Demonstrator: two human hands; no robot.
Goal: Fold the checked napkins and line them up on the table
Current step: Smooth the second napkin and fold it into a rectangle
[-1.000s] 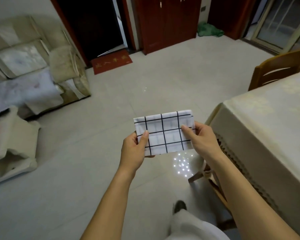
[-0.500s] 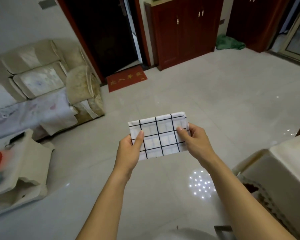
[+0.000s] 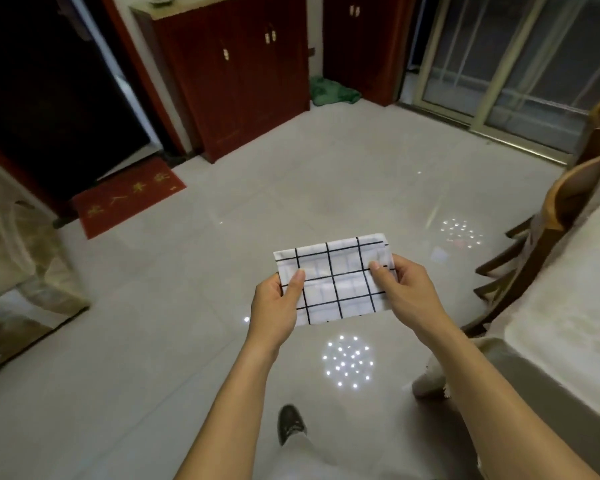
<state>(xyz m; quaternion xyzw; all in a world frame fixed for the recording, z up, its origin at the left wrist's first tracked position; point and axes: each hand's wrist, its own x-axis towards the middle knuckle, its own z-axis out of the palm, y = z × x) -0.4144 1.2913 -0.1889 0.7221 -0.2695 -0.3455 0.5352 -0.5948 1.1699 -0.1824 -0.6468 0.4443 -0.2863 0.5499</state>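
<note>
Holding a folded napkin (image 3: 336, 282) in the air, both hands meet near the middle of the head view, above the floor (image 3: 187, 323) and left of the table (image 3: 568, 323). The napkin is white with a black grid, folded into a flat rectangle. Its long side runs left to right and is tilted a little up at the right. The left hand (image 3: 274, 303) pinches its left end, thumb on top and the other fingers hidden under the cloth. The right hand (image 3: 409, 289) pinches the right end the same way. The napkin touches nothing but the 2 hands.

The table, under a pale cover, fills the near right edge, and 2 wooden chairs (image 3: 565, 202) stand beside it further off. At the far wall stands a red cabinet (image 3: 236, 74), with a green cloth (image 3: 333, 91) on the floor to its right and a glass sliding door (image 3: 516, 64) further right. A red mat (image 3: 129, 199) lies before a dark doorway at the far left. A pale sofa (image 3: 14, 258) shows at the left edge. 1 shoe (image 3: 290, 422) shows near the bottom, between the forearms.
</note>
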